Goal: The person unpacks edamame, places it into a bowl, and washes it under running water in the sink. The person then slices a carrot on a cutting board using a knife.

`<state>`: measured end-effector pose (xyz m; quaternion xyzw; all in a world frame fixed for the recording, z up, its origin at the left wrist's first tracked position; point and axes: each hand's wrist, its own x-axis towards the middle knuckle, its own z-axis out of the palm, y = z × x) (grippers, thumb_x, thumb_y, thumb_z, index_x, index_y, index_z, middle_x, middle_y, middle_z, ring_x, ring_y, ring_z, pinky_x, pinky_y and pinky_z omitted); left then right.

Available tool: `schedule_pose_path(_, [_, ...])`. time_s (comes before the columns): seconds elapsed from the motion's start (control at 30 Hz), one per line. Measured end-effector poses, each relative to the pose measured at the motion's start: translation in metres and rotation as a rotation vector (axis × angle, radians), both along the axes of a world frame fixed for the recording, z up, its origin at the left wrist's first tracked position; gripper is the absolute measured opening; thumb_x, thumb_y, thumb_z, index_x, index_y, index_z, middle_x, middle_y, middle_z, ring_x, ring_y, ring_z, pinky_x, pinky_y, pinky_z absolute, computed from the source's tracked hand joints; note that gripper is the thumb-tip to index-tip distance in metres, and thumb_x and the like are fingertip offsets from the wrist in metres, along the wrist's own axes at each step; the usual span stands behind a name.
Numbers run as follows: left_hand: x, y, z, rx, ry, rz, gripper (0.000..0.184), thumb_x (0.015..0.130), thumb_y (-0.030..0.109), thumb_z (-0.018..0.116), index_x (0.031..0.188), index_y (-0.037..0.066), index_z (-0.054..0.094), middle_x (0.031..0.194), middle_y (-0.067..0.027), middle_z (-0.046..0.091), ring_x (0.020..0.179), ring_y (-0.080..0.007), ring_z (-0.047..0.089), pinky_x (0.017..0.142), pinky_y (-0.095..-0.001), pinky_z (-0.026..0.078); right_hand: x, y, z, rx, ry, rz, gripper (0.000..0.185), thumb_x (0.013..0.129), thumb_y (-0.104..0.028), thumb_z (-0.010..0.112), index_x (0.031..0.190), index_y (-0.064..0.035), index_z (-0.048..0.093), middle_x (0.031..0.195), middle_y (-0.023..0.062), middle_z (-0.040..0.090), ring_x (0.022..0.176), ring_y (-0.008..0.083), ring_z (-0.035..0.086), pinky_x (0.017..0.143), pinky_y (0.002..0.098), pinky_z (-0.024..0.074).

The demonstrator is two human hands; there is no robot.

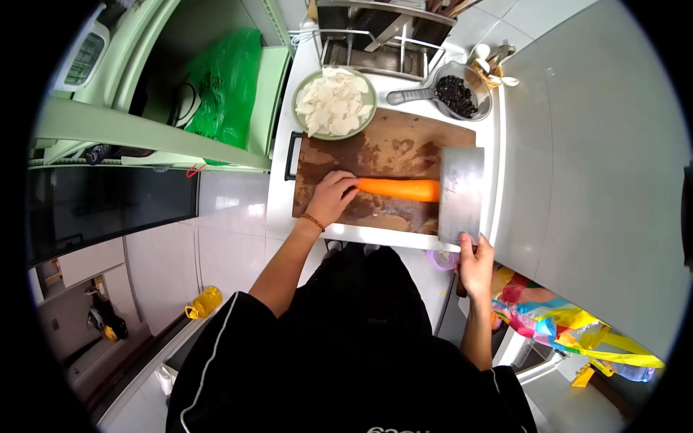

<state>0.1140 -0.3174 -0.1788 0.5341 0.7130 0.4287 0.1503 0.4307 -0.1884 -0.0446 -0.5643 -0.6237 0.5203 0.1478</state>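
Orange carrot (401, 190), smooth, tapering; left hand (333, 197), fingers bunched on narrow tip; right hand (476, 268) pinching cleaver (460, 191).

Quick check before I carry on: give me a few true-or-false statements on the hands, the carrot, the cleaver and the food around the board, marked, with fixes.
1. The left hand is on the carrot's narrower end. True.
2. The right hand holds the cleaver. True.
3. The carrot lies in full view from end to end. False: the cleaver hides its wider end and fingers cover the narrower one.
4. The green plate holds white slices. True.
5. The dark pieces lie on the cutting board. False: they are in the grey handled container.
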Motion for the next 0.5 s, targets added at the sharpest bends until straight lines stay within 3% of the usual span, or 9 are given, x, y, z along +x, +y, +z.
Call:
schedule_pose_path(0.2, [-0.006, -0.005, -0.004, 0.023, -0.011, -0.047, 0.014, 0.085, 0.006, 0.077, 0.097, 0.000, 0.072, 0.105, -0.0105, 0.070, 0.094, -0.0296, 0.066, 0.085, -0.0371, 0.055, -0.051, -0.035, -0.040, -0.211, 0.017, 0.102, 0.022, 0.106, -0.022, 0.058, 0.104, 0.0004, 0.060, 0.057, 0.0012, 0.053, 0.043, 0.0101, 0.051, 0.041, 0.0292, 0.0425])
schedule_pose_path(0.23, [-0.005, -0.007, -0.003, 0.027, -0.031, -0.048, 0.013, 0.085, 0.006, 0.076, 0.094, 0.000, 0.072, 0.102, -0.0102, 0.070, 0.094, -0.0293, 0.066, 0.084, -0.0369, 0.055, -0.059, -0.043, -0.041, -0.227, 0.050, 0.092, 0.024, 0.106, -0.023, 0.058, 0.095, -0.0017, 0.056, 0.059, -0.0006, 0.049, 0.042, 0.0094, 0.047, 0.038, 0.0281, 0.0404])
schedule_pose_path(0.5, [-0.011, -0.007, -0.005, 0.096, 0.000, -0.161, 0.009, 0.086, 0.003, 0.074, 0.092, -0.002, 0.069, 0.096, -0.0097, 0.068, 0.089, -0.0293, 0.065, 0.080, -0.0383, 0.055, -0.078, -0.082, -0.046, -0.254, 0.012, 0.099, 0.024, 0.106, -0.022, 0.058, 0.104, 0.0011, 0.062, 0.058, 0.0003, 0.052, 0.044, 0.0087, 0.048, 0.042, 0.0290, 0.0403])
